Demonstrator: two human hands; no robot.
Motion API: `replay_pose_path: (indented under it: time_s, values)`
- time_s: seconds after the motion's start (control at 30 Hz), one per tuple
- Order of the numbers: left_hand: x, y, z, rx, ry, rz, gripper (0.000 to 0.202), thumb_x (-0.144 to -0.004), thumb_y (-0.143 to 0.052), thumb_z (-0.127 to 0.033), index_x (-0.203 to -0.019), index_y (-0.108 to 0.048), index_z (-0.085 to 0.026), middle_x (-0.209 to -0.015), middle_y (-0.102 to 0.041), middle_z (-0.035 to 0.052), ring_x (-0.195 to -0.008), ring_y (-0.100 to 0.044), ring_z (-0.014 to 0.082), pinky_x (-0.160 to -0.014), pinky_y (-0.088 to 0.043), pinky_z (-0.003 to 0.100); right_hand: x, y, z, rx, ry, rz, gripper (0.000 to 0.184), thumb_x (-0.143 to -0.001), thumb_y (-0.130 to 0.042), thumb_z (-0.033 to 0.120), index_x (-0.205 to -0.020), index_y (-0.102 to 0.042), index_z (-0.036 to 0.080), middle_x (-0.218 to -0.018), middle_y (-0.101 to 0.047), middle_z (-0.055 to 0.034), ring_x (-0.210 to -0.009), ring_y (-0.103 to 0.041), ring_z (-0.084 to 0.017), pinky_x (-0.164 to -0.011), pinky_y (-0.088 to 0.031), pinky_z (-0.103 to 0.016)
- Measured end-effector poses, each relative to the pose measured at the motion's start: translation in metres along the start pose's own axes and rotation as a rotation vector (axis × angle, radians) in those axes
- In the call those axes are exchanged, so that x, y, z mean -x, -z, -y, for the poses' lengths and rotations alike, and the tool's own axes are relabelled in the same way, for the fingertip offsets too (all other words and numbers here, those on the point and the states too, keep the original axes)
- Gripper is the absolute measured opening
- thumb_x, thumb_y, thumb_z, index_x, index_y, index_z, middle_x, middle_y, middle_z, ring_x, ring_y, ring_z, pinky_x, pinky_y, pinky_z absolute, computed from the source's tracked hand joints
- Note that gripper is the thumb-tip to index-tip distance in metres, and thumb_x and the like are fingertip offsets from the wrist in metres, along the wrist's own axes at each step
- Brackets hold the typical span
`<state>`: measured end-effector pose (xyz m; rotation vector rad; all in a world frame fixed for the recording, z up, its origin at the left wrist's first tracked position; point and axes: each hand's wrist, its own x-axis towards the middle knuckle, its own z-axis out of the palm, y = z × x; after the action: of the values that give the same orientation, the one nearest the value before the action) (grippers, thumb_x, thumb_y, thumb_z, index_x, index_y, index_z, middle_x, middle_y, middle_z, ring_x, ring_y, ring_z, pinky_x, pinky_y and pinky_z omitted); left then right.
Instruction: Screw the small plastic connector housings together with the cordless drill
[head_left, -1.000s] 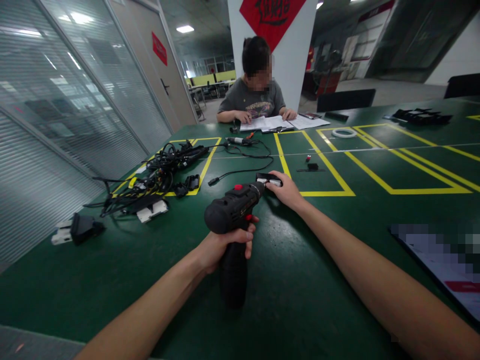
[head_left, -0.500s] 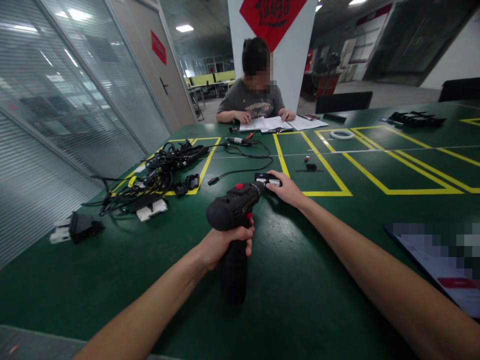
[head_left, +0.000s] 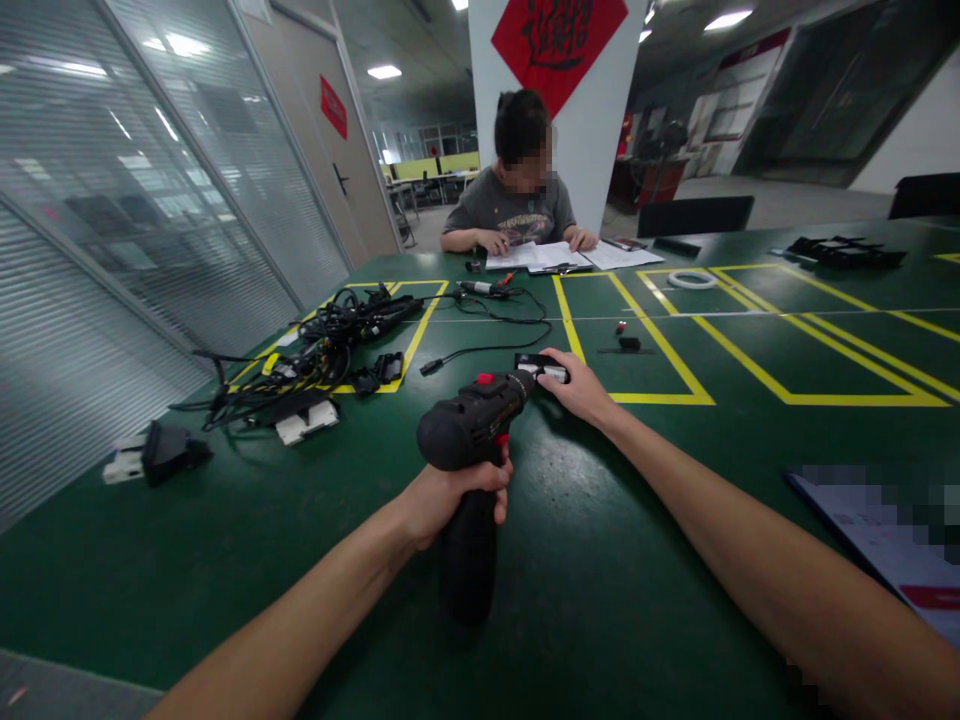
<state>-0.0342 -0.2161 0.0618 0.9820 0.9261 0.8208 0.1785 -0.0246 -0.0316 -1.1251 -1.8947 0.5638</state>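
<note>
A black cordless drill [head_left: 471, 425] with red buttons is gripped by my left hand [head_left: 461, 492], fingers wrapped round its handle near the trigger. Its chuck points forward and to the right, up against a small black-and-white box-like part [head_left: 551, 370]. My right hand [head_left: 577, 388] holds that part from its right side, thumb in front and fingers over the top. Whether the bit touches the part I cannot tell. Beyond my right hand lie a small black piece [head_left: 630, 343] and a tiny red piece [head_left: 621, 327].
A heap of black cables [head_left: 337, 340] covers the left of the green table [head_left: 615, 560], with black-and-white parts [head_left: 307, 422] before it. A person [head_left: 517, 200] sits opposite over papers [head_left: 555, 257]. A white tape ring [head_left: 691, 280] lies right of centre; a tablet-like panel [head_left: 862, 530] at right.
The whole view has shifted slightly, with things sitting a little lower and further right. Both hands keep the same hold on the drill and the part.
</note>
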Motion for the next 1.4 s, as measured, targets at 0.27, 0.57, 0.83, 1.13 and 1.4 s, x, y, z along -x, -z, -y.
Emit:
replay_pose_path:
  time_s: [0.27,0.57,0.83,1.13,1.4]
  values:
    - [-0.0005,-0.0003,-0.0012,0.008,0.001,-0.009,0.031,-0.067,-0.07,-0.022,-0.094,-0.057,-0.014,-0.075,-0.058,-0.0029,-0.049,-0.059,0.0095,-0.054,-0.043,0.025,-0.0001,-0.0001,-0.0002,0.007,0.014,0.004,0.044,-0.083,-0.063,0.033,-0.126,-0.063,0.021,-0.121,-0.062,-0.0101,-0.112,-0.06,-0.028,-0.104,-0.045,-0.045]
    - [0.0016,-0.0011,0.0006,-0.016,-0.005,-0.012,0.03,-0.069,-0.071,-0.024,-0.092,-0.056,-0.014,-0.073,-0.057,-0.0026,-0.05,-0.058,0.0094,-0.054,-0.042,0.025,-0.0014,-0.0011,-0.0007,0.0,0.007,0.021,0.045,-0.084,-0.063,0.035,-0.126,-0.061,0.021,-0.118,-0.062,-0.0096,-0.109,-0.061,-0.027,-0.102,-0.046,-0.044]
    - [0.0,-0.0015,-0.0021,-0.038,-0.008,0.017,0.024,-0.069,-0.067,-0.021,-0.089,-0.054,-0.015,-0.071,-0.056,-0.0033,-0.05,-0.059,0.0102,-0.053,-0.042,0.025,-0.0003,-0.0008,0.0003,-0.011,0.028,0.035,0.046,-0.081,-0.065,0.031,-0.126,-0.06,0.022,-0.119,-0.06,-0.0093,-0.112,-0.06,-0.027,-0.105,-0.045,-0.043]
    - [0.0003,-0.0004,0.0004,-0.023,-0.009,-0.01,0.025,-0.068,-0.068,-0.022,-0.089,-0.056,-0.014,-0.073,-0.057,-0.0023,-0.05,-0.059,0.0098,-0.055,-0.043,0.025,0.0003,0.0002,0.002,0.016,0.014,0.051,0.049,-0.081,-0.064,0.029,-0.129,-0.058,0.021,-0.121,-0.059,-0.0097,-0.113,-0.059,-0.027,-0.104,-0.045,-0.043]
    - [-0.0009,-0.001,-0.0007,-0.036,-0.018,-0.001,0.028,-0.067,-0.068,-0.022,-0.091,-0.056,-0.014,-0.071,-0.057,-0.0027,-0.049,-0.058,0.0101,-0.053,-0.042,0.025,0.001,-0.0018,0.0025,0.037,0.024,0.039,0.05,-0.082,-0.063,0.03,-0.131,-0.057,0.022,-0.12,-0.058,-0.0093,-0.112,-0.059,-0.026,-0.105,-0.045,-0.044]
